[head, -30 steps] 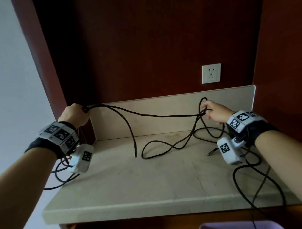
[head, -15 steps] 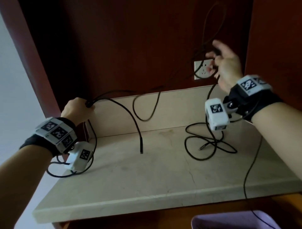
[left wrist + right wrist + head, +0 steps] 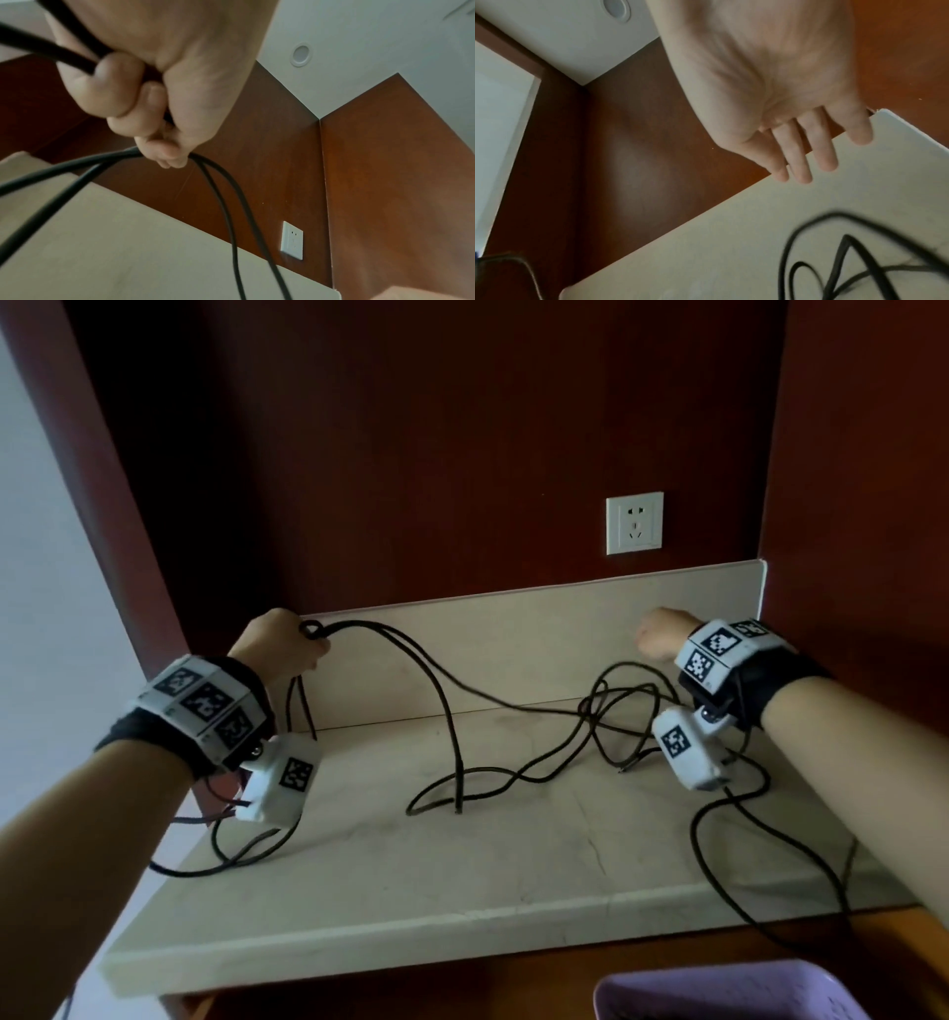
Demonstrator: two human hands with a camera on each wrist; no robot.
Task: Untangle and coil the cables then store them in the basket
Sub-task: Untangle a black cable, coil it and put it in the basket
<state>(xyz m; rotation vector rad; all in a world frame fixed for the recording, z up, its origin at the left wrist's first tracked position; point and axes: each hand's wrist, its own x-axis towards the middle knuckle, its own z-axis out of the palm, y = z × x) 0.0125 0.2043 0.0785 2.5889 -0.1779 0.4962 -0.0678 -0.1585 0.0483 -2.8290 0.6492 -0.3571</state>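
A long black cable [image 3: 585, 706] sprawls in loose loops over the pale stone counter [image 3: 462, 891]. My left hand [image 3: 280, 644] is raised at the back left and grips several strands of it in a fist. The left wrist view shows my left hand [image 3: 144, 121] with the cable [image 3: 231, 203] running out on both sides of it. My right hand [image 3: 662, 636] hovers at the back right above a tangle of loops. In the right wrist view, my right hand [image 3: 808, 162] has straight fingers and holds nothing, with the cable [image 3: 834, 263] lying below it. A purple basket [image 3: 719, 994] shows below the counter's front edge.
Dark red wood panels close in the nook at the back and on both sides. A white wall socket [image 3: 634, 523] sits above the low stone backsplash [image 3: 513, 639]. One cable strand hangs over the counter's front right edge, another off the left end.
My right hand has come down from near the socket and let go of the cable, which has dropped onto the counter. My left hand keeps its grip in place.
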